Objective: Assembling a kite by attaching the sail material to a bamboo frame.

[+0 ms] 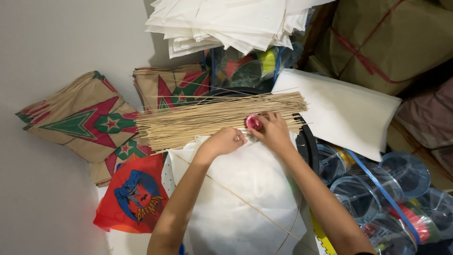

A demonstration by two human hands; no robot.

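My right hand (273, 133) grips a small pink tape roll (253, 122) at the top edge of a white paper sheet (236, 198). My left hand (225, 140) is closed beside it, fingertips pinching at the sheet's top corner, close to the roll. A thin bamboo stick (245, 202) lies diagonally across the white sheet. Just beyond both hands lies a thick bundle of thin bamboo sticks (207, 120), resting across a round black tray (309, 146).
Brown paper kites with red and green star prints (89, 120) lie at left, a red printed kite (134, 196) below them. A stack of white sheets (236, 21) sits at the top, one white sheet (339, 111) at right. Clear plastic spools (377, 189) and wrapped brown bundles (391, 38) fill the right side.
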